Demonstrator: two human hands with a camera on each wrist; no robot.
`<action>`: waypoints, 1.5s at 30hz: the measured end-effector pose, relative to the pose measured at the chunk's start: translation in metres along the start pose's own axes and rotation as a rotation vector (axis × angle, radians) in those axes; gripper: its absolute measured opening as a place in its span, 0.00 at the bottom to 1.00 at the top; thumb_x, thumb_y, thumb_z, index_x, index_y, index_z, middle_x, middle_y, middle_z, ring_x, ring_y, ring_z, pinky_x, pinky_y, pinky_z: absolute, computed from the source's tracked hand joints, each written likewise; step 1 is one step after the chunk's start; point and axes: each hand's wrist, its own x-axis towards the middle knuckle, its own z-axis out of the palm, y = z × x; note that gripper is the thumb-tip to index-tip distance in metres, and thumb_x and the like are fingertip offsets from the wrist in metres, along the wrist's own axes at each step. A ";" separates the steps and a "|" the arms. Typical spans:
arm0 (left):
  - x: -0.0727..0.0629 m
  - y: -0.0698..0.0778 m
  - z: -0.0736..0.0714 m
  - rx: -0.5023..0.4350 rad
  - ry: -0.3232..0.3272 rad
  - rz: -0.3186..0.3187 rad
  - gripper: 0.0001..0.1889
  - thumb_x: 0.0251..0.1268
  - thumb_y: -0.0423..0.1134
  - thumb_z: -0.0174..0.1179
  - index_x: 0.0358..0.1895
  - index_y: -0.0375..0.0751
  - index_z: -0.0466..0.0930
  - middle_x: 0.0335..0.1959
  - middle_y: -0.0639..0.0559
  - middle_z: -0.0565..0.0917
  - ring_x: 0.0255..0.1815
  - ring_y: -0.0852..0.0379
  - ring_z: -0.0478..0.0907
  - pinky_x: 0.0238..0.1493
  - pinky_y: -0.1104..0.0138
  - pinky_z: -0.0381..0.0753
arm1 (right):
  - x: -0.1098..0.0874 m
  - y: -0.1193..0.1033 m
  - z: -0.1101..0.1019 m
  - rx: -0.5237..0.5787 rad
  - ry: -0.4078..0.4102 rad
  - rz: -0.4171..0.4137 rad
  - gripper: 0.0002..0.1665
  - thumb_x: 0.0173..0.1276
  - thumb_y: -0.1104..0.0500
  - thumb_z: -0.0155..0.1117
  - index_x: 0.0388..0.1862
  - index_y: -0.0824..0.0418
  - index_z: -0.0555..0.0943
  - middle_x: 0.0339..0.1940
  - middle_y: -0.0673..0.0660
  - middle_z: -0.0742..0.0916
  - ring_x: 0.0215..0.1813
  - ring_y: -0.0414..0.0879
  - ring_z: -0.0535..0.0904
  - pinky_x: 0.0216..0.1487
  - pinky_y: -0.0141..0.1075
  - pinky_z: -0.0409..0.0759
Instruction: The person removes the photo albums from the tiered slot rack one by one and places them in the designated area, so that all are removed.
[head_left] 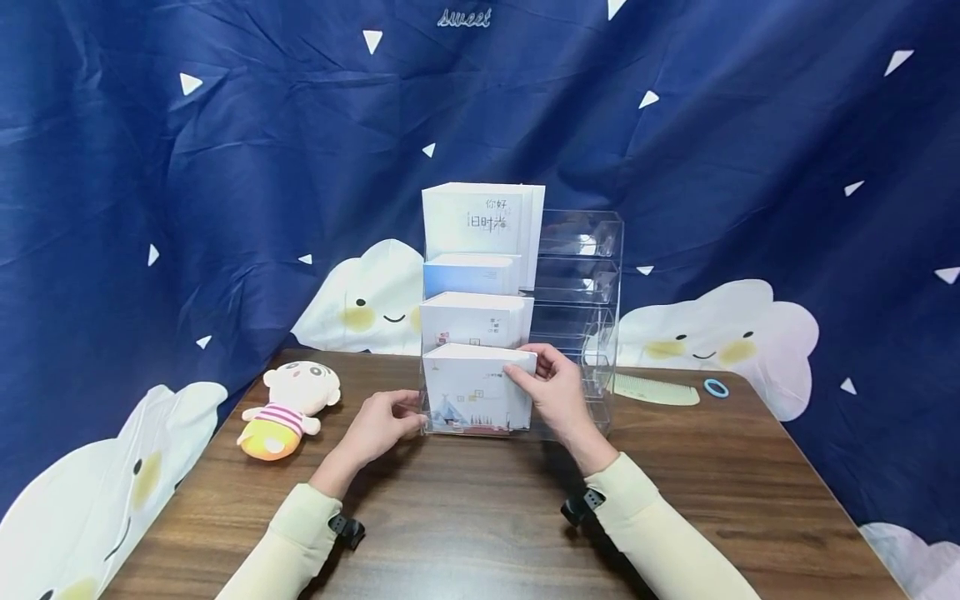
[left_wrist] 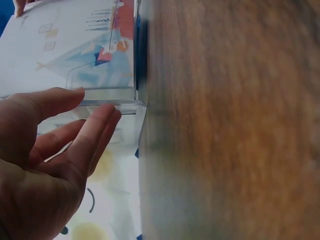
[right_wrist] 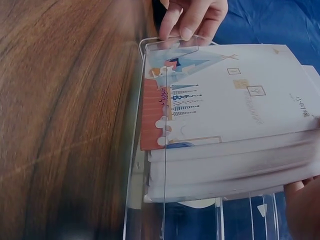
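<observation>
A clear acrylic tiered rack (head_left: 617,283) stands on the table, its left column filled with white printed booklets in several tiers. The front stack of booklets (head_left: 457,379) has a tent picture on its cover and sits in the lowest tier. My right hand (head_left: 558,392) holds this stack at its upper right corner, thumb on the cover and fingers behind. At the rack's lower left front, my left hand (head_left: 378,425) pinches the clear side wall, with the thumb and fingers on opposite sides in the left wrist view. In the right wrist view, the booklets (right_wrist: 215,105) show layered edges.
Left of the rack lies a plush doll (head_left: 288,408) with a striped top. A pale green comb (head_left: 656,389) and a blue ring-shaped item (head_left: 716,387) lie to the right. Behind the wooden table (head_left: 480,508) hangs a blue cloth (head_left: 300,150) with cloud prints.
</observation>
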 end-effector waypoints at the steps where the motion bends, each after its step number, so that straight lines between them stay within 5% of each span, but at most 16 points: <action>1: 0.000 -0.001 0.000 0.001 -0.001 0.004 0.23 0.73 0.38 0.75 0.66 0.32 0.88 0.55 0.41 0.95 0.50 0.53 0.93 0.51 0.62 0.90 | 0.000 0.000 -0.001 0.002 0.000 -0.001 0.20 0.69 0.69 0.81 0.57 0.74 0.85 0.42 0.51 0.92 0.43 0.34 0.89 0.47 0.26 0.91; 15: 0.000 -0.001 0.000 0.006 -0.002 0.020 0.22 0.73 0.39 0.75 0.66 0.34 0.88 0.57 0.42 0.95 0.52 0.50 0.94 0.55 0.58 0.91 | -0.005 -0.017 -0.016 0.000 0.030 -0.051 0.21 0.70 0.71 0.80 0.58 0.74 0.84 0.41 0.47 0.91 0.44 0.34 0.87 0.48 0.26 0.90; 23: -0.001 -0.002 0.001 0.014 0.007 0.038 0.22 0.74 0.40 0.75 0.64 0.33 0.89 0.55 0.41 0.95 0.51 0.51 0.94 0.56 0.59 0.92 | -0.006 -0.030 -0.039 -0.035 0.058 -0.083 0.21 0.71 0.70 0.78 0.60 0.72 0.84 0.38 0.38 0.91 0.42 0.34 0.87 0.44 0.27 0.91; 34: -0.003 -0.004 0.001 0.007 0.012 0.024 0.21 0.75 0.41 0.75 0.65 0.34 0.89 0.56 0.42 0.95 0.53 0.50 0.94 0.62 0.50 0.91 | -0.015 -0.052 -0.065 0.019 0.139 -0.113 0.20 0.69 0.76 0.76 0.59 0.73 0.84 0.37 0.39 0.93 0.40 0.31 0.89 0.40 0.25 0.89; 45: -0.001 -0.002 0.000 0.008 0.014 0.024 0.19 0.76 0.40 0.75 0.63 0.35 0.90 0.55 0.43 0.95 0.52 0.52 0.93 0.61 0.53 0.90 | -0.024 -0.072 -0.098 0.086 0.209 -0.212 0.23 0.67 0.82 0.72 0.47 0.56 0.89 0.36 0.44 0.95 0.37 0.32 0.90 0.37 0.24 0.87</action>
